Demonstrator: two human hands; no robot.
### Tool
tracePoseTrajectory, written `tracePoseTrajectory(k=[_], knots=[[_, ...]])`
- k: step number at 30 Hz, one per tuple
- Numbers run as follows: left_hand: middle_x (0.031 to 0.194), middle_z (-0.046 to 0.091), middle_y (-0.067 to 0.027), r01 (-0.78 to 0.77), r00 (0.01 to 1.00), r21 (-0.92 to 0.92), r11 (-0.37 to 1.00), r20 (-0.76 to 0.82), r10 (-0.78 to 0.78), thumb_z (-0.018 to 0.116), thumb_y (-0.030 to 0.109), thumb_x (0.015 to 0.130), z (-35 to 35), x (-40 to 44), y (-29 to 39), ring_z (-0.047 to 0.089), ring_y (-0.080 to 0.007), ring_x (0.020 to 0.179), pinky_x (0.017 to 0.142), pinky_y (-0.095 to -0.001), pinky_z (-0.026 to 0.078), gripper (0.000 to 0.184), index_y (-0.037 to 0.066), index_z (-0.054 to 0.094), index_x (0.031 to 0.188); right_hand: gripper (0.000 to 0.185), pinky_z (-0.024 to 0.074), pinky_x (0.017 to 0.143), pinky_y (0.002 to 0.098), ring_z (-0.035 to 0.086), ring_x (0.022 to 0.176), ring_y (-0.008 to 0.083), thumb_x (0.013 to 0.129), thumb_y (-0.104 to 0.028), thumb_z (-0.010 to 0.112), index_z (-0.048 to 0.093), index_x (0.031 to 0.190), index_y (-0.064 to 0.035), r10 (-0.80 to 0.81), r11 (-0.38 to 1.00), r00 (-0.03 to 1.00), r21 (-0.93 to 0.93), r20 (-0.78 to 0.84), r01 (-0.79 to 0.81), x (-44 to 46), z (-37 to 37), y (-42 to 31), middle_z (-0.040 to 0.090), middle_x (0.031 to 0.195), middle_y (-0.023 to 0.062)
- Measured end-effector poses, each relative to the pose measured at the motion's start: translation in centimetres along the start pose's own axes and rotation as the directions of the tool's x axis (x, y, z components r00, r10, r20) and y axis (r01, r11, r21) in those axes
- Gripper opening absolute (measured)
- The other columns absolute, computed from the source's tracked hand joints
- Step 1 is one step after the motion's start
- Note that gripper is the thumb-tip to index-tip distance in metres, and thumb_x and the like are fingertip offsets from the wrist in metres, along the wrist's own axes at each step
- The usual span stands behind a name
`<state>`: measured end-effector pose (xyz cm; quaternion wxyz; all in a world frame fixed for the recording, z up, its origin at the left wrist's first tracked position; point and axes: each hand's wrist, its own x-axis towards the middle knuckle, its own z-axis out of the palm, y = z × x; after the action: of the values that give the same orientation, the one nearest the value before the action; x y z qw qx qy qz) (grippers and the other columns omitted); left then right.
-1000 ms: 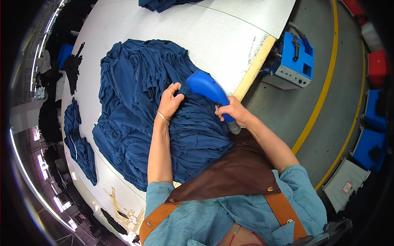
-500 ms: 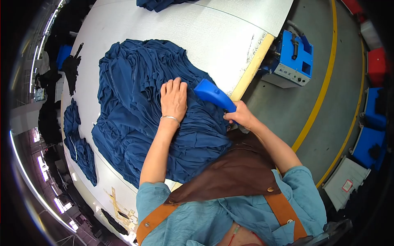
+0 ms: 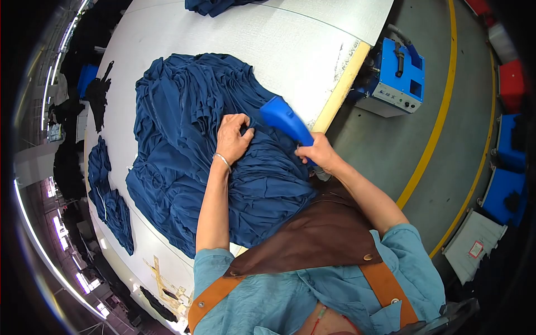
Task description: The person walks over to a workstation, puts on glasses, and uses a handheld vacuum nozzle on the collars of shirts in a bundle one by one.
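Note:
A large heap of dark blue cloth (image 3: 178,123) lies in folds on the white table. On its upper middle rests my left hand (image 3: 233,137), fingers curled in and thumb toward them, at the fabric; whether a fold is pinched cannot be made out. My right hand (image 3: 321,152) is wrapped round the handle of a blue nozzle tool (image 3: 283,118). The tool's wide end points up and left, over the right part of the heap, beside my left hand. A grey hose (image 3: 321,174) runs from the handle's lower end.
The white table (image 3: 290,53) has a worn yellowish right edge. More blue cloth lies at the left (image 3: 109,204) and top (image 3: 209,5). A blue machine (image 3: 397,78) stands on the floor at the right, with red and blue bins further right.
My left hand lay flatter on the cloth half a second ago; now its fingers are curled. The blue tool has swung slightly, with my right hand still round it and a little further left.

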<state>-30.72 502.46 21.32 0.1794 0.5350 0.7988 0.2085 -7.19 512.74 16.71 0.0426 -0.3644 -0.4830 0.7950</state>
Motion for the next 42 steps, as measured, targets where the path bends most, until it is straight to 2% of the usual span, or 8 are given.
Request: tracePoseTrajectory(k=[6, 11, 16, 21, 23, 32, 36, 42], knots=[[0.092, 0.059, -0.0054, -0.130, 0.979, -0.171, 0.977, -0.175, 0.100, 0.068, 0.004, 0.075, 0.4, -1.4, -0.7, 0.052, -0.0216, 0.086, 0.083, -0.0302, 0.044, 0.014, 0.005, 0.058, 0.085, 0.010, 0.0450, 0.053, 0.0222, 0.052, 0.052, 0.0122, 0.071, -0.002, 0.065, 0.059, 0.079, -0.0003, -0.069, 0.970, 0.998, 0.232, -0.010, 0.069, -0.5, 0.0, 0.1, 0.058, 0.067, 0.0071], [0.078, 0.057, -0.0047, -0.065, 0.992, -0.294, 0.953, -0.127, 0.029, 0.066, 0.002, 0.073, -0.9, -1.9, 0.3, 0.051, -0.0215, 0.078, 0.078, -0.0302, 0.045, 0.012, 0.005, 0.056, 0.079, 0.009, 0.0451, 0.054, 0.0222, 0.053, 0.053, 0.0125, 0.072, -0.001, 0.063, 0.059, 0.080, -0.0004, 0.039, 0.998, 0.982, 0.031, 0.185, -0.045, -0.6, 0.3, -0.3, 0.058, 0.068, 0.0075], [0.060, 0.056, -0.0028, 0.075, 0.980, 0.000, 0.997, 0.184, -0.073, 0.065, 0.008, 0.076, -7.5, -5.7, 0.6, 0.056, -0.0256, 0.060, 0.073, -0.0323, 0.046, 0.013, 0.008, 0.052, 0.073, 0.009, 0.0449, 0.054, 0.0224, 0.053, 0.053, 0.0129, 0.072, -0.001, 0.062, 0.059, 0.081, -0.0005, -0.015, 0.977, 0.999, 0.210, -0.038, 0.023, -1.8, -1.7, -0.4, 0.058, 0.069, 0.0075], [0.067, 0.063, -0.0042, 0.005, 0.991, 0.584, 0.812, 0.105, -0.082, 0.067, 0.010, 0.077, -3.6, -3.8, 1.6, 0.059, -0.0296, 0.054, 0.063, -0.0346, 0.048, 0.012, 0.007, 0.055, 0.077, 0.009, 0.0434, 0.052, 0.0217, 0.052, 0.051, 0.0125, 0.071, -0.001, 0.064, 0.058, 0.077, -0.0005, -0.013, 0.969, 0.986, 0.243, -0.165, 0.054, -1.9, -2.8, 1.1, 0.057, 0.065, 0.0058], [0.069, 0.065, -0.0070, -0.042, 0.993, 0.611, 0.791, 0.111, -0.033, 0.067, 0.014, 0.077, -0.9, -2.5, 2.0, 0.065, -0.0310, 0.064, 0.067, -0.0381, 0.050, 0.011, 0.008, 0.059, 0.079, 0.009, 0.0435, 0.052, 0.0219, 0.052, 0.051, 0.0125, 0.071, 0.000, 0.064, 0.058, 0.077, -0.0005, -0.018, 0.974, 0.988, 0.219, -0.151, 0.051, -2.2, -2.4, 1.2, 0.057, 0.064, 0.0057], [0.058, 0.052, -0.0038, -0.396, 0.918, 0.317, 0.862, 0.132, 0.373, 0.067, 0.015, 0.080, 1.3, -1.4, 1.2, 0.058, -0.0268, 0.062, 0.072, -0.0354, 0.047, 0.014, 0.007, 0.056, 0.075, 0.011, 0.0437, 0.051, 0.0226, 0.052, 0.050, 0.0122, 0.070, 0.000, 0.064, 0.057, 0.078, -0.0013, -0.015, 0.999, 0.998, 0.050, -0.059, 0.018, -4.3, -0.2, 2.7, 0.056, 0.062, 0.0052], [0.058, 0.055, -0.0061, -0.092, 0.937, 0.012, 0.996, 0.338, 0.082, 0.063, 0.014, 0.082, -1.7, -2.8, 1.8, 0.050, -0.0263, 0.054, 0.083, -0.0322, 0.043, 0.013, 0.006, 0.057, 0.075, 0.011, 0.0436, 0.051, 0.0223, 0.052, 0.050, 0.0121, 0.070, -0.001, 0.063, 0.057, 0.079, -0.0014, -0.074, 0.989, 0.995, 0.124, -0.062, 0.081, -4.5, 0.1, 2.8, 0.057, 0.062, 0.0052], [0.062, 0.060, -0.0085, -0.047, 0.916, 0.139, 0.989, 0.401, -0.013, 0.060, 0.014, 0.082, -4.1, -3.9, 3.1, 0.056, -0.0296, 0.058, 0.079, -0.0345, 0.047, 0.013, 0.006, 0.056, 0.073, 0.009, 0.0433, 0.051, 0.0222, 0.051, 0.050, 0.0120, 0.071, -0.001, 0.063, 0.057, 0.078, -0.0023, 0.034, 0.999, 0.997, -0.018, -0.072, -0.035, -3.3, 0.5, 1.8, 0.057, 0.063, 0.0051]])
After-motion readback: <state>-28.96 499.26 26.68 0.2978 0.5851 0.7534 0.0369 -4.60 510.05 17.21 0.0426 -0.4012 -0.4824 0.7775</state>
